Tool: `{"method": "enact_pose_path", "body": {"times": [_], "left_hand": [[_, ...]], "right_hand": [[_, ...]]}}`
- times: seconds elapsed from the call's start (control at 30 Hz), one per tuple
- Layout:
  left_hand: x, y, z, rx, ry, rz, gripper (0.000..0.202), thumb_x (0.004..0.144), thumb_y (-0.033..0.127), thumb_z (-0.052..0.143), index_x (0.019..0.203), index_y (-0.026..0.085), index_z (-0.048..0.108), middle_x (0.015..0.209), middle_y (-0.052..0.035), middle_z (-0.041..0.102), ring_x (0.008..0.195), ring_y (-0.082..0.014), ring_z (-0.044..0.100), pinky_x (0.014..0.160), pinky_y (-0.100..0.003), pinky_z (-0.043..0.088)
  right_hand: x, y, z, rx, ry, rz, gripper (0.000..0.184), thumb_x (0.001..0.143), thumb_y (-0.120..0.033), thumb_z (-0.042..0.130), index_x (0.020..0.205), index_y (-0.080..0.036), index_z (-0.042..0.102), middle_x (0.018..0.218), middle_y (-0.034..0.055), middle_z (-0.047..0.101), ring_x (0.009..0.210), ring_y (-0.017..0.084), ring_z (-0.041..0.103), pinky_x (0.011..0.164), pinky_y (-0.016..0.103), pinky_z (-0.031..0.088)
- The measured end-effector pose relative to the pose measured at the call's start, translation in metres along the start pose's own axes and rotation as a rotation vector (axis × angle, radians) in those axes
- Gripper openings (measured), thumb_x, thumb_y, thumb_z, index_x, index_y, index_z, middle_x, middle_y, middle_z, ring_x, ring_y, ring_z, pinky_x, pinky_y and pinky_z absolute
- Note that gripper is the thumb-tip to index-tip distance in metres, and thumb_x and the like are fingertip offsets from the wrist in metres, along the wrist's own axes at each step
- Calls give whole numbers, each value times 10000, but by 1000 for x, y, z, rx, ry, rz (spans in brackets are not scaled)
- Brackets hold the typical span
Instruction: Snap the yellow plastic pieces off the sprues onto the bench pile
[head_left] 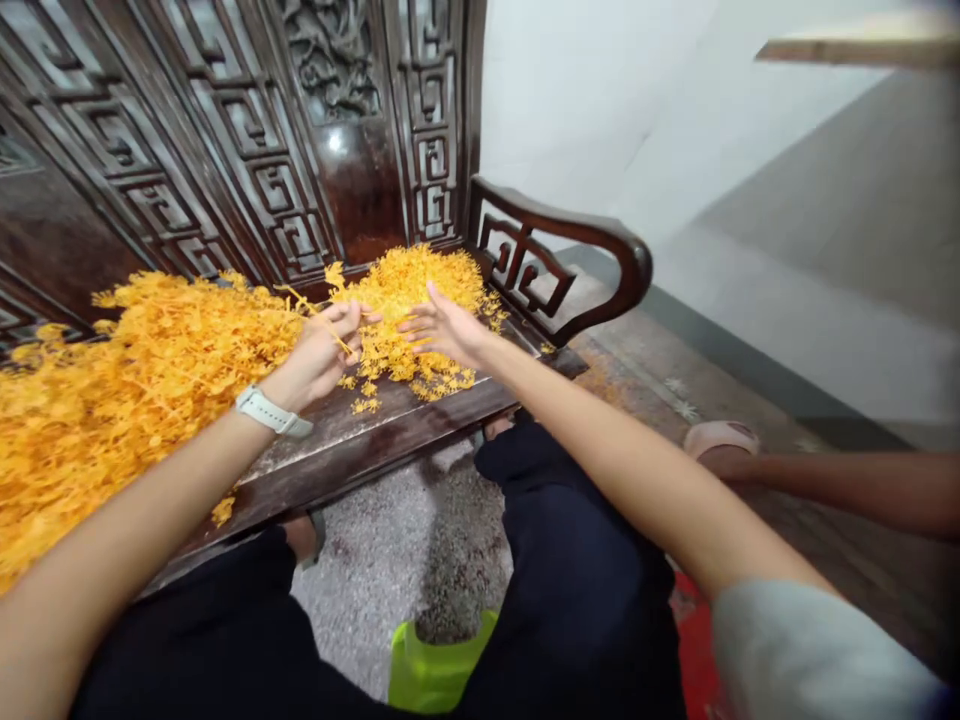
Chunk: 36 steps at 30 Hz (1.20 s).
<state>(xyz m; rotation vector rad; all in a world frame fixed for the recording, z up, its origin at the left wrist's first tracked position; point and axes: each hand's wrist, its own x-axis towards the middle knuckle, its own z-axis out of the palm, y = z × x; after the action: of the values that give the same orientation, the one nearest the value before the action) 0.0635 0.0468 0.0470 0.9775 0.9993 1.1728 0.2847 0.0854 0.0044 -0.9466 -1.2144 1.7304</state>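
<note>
A big heap of orange-yellow plastic flower sprigs [142, 370] covers the left of a dark carved wooden bench [375, 430]. A smaller pile of the same sprigs [412, 285] lies near the bench's armrest. My left hand [322, 350], with a white watch on the wrist, is closed in a pinch on a thin yellow sprig stem. My right hand [442, 325] reaches over the smaller pile with fingers stretched out, touching the sprigs by the left hand's fingertips.
The bench's carved back [247, 140] and curved armrest [570, 260] stand behind the piles. A lime-green container [435, 670] sits on the speckled floor between my knees. Another person's leg and pink slipper [720, 440] rest at the right.
</note>
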Motion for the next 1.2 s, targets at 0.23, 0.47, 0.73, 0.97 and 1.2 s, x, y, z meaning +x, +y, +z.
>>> {"method": "enact_pose_path", "body": {"times": [0.23,0.47,0.73,0.97,1.2], "left_hand": [[10,-16,24,12,-79,29,300,765,279,957,807,125,702,698,0,621,485,-59,463,388,-156,371],[-4,-10,34,46,-186,-12,291,751,286,945,797,139,698,691,-12,635,450,-57,414,385,-176,358],[0,-16,45,100,-61,28,389,647,358,1020,837,122,777,917,-82,758,559,-73,508,419,-169,382],[-1,-8,52,50,-147,-59,356,721,387,952,815,121,734,646,26,545,452,-40,333,378,-163,284],[-6,-11,52,233,-69,-13,285,651,295,924,749,156,696,556,11,546,431,-79,397,384,-172,252]], "right_hand": [[1,-9,47,313,101,-48,503,951,-737,690,965,-251,562,804,18,648,784,202,652,767,359,603],[-5,-13,26,365,233,20,391,1115,-516,576,869,-212,562,670,-42,537,540,108,442,488,207,398],[-18,-8,38,378,118,63,566,1023,-777,533,894,-227,568,720,-4,598,615,153,538,580,264,496],[-15,-20,28,284,356,-80,553,1066,-643,599,758,-226,408,550,-105,332,429,60,230,408,174,198],[-12,-30,7,-5,269,-140,579,1053,-647,618,721,-231,390,513,-100,335,424,56,218,387,172,183]]}}
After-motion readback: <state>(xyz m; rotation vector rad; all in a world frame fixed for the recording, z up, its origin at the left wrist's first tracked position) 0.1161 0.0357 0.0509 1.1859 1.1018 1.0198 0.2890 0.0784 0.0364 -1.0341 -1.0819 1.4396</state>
